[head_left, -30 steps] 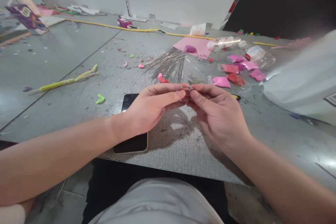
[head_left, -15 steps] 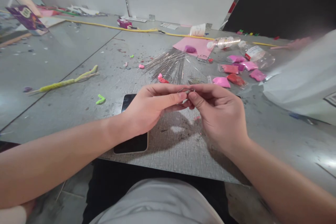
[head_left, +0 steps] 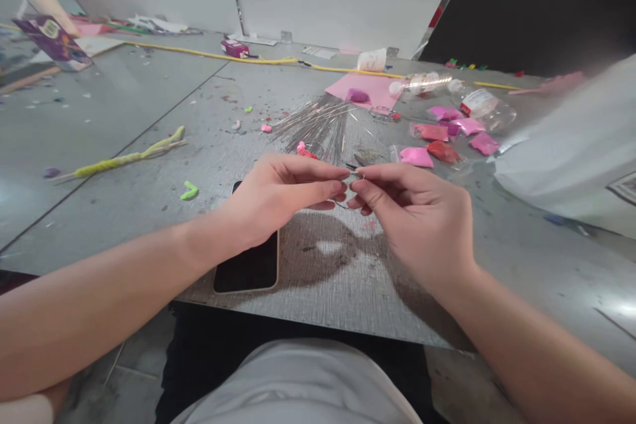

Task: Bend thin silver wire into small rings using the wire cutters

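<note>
Bending, I'd judge, a wire (head_left: 341, 205) right of the phone (head_left: 247, 267), left hand (head_left: 278, 197) and right hand (head_left: 424, 222) both pinching it; any further bend calls for steady fingertips.

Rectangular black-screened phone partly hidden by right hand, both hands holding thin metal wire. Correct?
One slip: in the head view, the left hand, not the right hand, partly hides the rectangular black-screened phone; both hands hold thin metal wire.

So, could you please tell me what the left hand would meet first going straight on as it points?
Apart from the thin wire between them, the left hand would probably meet the right hand, though depth is unclear.
</note>
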`<control>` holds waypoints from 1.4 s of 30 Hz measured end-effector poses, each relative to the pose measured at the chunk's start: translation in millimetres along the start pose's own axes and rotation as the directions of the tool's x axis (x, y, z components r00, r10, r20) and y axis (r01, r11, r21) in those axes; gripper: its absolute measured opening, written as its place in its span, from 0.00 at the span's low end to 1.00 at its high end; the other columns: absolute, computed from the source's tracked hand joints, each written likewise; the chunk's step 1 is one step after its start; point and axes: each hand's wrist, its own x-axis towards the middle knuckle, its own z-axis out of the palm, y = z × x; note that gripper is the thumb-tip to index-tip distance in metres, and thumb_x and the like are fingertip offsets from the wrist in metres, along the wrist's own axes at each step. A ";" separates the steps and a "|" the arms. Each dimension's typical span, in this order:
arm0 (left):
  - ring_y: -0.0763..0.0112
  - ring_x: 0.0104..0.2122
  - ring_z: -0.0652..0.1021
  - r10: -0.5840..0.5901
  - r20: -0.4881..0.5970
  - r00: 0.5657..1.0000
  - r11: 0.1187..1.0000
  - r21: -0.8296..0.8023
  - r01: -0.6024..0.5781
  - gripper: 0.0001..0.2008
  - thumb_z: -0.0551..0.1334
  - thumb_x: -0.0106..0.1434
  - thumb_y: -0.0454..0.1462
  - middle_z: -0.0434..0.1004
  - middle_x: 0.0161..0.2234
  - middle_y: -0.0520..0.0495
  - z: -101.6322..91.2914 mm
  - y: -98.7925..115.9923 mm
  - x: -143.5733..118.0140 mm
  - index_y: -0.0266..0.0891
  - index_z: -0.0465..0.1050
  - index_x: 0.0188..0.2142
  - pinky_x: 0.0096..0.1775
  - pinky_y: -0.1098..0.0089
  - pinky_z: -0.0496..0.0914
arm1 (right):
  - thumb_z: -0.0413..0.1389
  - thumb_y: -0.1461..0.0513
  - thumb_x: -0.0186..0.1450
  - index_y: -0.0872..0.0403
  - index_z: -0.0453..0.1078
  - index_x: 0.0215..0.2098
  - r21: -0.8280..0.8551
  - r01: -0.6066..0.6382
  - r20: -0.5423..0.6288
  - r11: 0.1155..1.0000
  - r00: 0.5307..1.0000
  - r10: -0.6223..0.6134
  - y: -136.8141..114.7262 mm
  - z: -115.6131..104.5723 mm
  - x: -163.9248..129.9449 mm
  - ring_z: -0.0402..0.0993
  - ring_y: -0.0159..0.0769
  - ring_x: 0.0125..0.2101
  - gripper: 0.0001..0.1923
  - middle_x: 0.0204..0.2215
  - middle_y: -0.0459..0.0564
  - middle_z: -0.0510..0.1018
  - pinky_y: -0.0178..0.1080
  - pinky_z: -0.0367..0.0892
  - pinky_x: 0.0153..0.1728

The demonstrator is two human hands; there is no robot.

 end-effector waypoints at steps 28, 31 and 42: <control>0.71 0.35 0.84 -0.165 0.120 0.979 0.981 -0.083 0.176 0.06 0.77 0.55 0.34 0.86 0.33 0.49 -1.0 0.1 0.4 0.41 0.85 0.33 0.43 0.69 0.77 | 0.65 0.57 0.66 0.49 0.80 0.34 -0.074 -0.021 0.261 0.997 0.965 0.040 -8.4 -22.2 7.5 0.79 0.34 0.22 0.05 0.26 0.45 0.83 0.35 0.73 0.21; 0.70 0.35 0.84 -0.189 0.144 0.971 0.970 -0.130 0.208 0.06 0.77 0.55 0.33 0.85 0.32 0.49 -2.5 -1.3 1.9 0.40 0.85 0.33 0.45 0.68 0.77 | 0.64 0.58 0.66 0.50 0.79 0.32 -0.032 -0.052 0.271 0.998 0.961 0.059 -9.0 -21.6 8.5 0.78 0.33 0.21 0.06 0.24 0.44 0.82 0.34 0.73 0.19; 0.70 0.35 0.84 -0.235 0.160 0.959 0.955 -0.147 0.258 0.06 0.76 0.55 0.32 0.85 0.32 0.48 -5.2 -1.3 2.9 0.39 0.83 0.32 0.42 0.70 0.78 | 0.61 0.55 0.69 0.48 0.79 0.39 -0.146 0.117 0.268 0.982 0.960 -0.075 -5.3 -23.4 10.5 0.80 0.35 0.27 0.07 0.31 0.45 0.83 0.38 0.76 0.29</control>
